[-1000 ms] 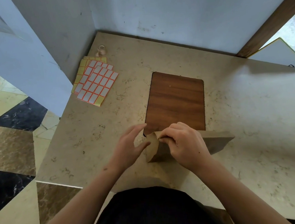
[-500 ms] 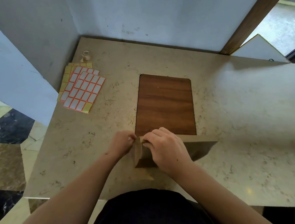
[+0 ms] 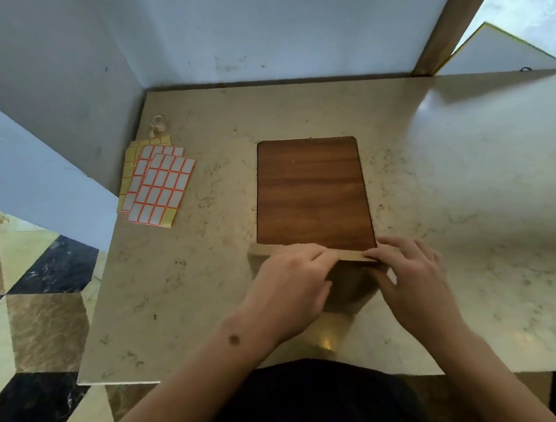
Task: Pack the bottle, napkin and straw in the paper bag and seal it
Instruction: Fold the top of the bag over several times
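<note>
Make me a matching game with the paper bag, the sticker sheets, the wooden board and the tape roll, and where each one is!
Things:
1. paper bag
2. sticker sheets
3. wooden board
4. tape roll

Places:
A. far left, by the wall
B. middle of the table
C. under both hands
D. left side, fanned out

Pairs: 1-C, 2-D, 3-B, 4-A

We see a wooden board (image 3: 311, 191) lying flat on the marble tabletop (image 3: 468, 195), sheets of orange-bordered label stickers (image 3: 158, 183) fanned out at its left, and a small tape roll (image 3: 157, 122) near the wall corner.
</note>
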